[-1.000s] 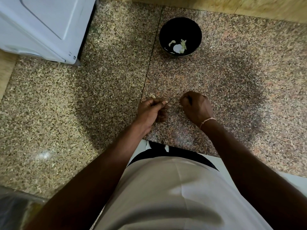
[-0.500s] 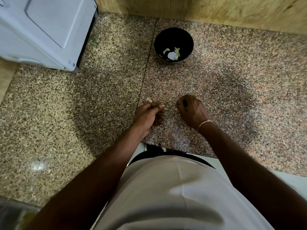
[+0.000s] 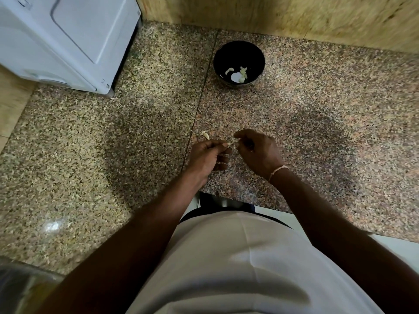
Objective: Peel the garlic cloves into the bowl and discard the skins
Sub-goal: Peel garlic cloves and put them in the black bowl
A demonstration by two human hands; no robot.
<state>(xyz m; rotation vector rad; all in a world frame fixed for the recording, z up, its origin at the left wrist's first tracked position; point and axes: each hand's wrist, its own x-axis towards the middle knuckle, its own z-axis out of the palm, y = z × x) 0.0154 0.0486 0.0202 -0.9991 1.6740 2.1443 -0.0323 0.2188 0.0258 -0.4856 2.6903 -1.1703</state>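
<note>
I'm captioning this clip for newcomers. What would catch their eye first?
Two hands meet mid-counter, the left hand and right hand pinching a small garlic clove between them. Beyond them sits a black bowl with a few pale peeled pieces inside. A white appliance fills the far left corner.

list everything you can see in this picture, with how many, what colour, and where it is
bowl: one, black, far centre of the counter
peeled cloves: a few, pale, inside the bowl
skin scrap: one, pale, on the counter beyond the left hand
garlic clove: one, pale, pinched between both hands
counter: one, speckled brown granite
appliance: one, white, far left
wall: tan, behind the counter
wristband: one, pale, right wrist
left hand: pinching the clove
right hand: pinching the clove
</note>
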